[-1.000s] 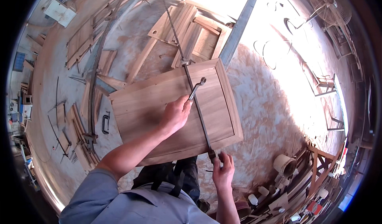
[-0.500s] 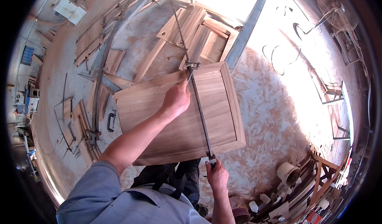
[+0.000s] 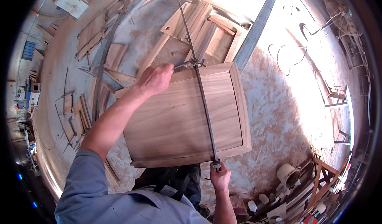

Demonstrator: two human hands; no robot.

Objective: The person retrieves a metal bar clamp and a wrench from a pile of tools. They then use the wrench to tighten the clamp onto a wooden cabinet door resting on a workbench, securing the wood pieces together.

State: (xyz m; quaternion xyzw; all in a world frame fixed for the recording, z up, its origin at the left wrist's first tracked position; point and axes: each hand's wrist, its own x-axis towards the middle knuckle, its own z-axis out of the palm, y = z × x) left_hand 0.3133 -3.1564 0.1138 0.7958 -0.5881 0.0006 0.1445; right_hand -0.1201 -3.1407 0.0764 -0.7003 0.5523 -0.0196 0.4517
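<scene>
Wooden panel (image 3: 175,120), framed along its edges, lies right in front of the person, with a long metal bar clamp (image 3: 206,108) running across it. From where I stand, the left hand (image 3: 156,80) is closed round a wrench (image 3: 181,65) that reaches the clamp's fitting at the panel's far edge. The right hand (image 3: 221,177) grips the clamp's near end (its fingers partly hidden from me). Beyond lie more wooden pieces (image 3: 175,25).
</scene>
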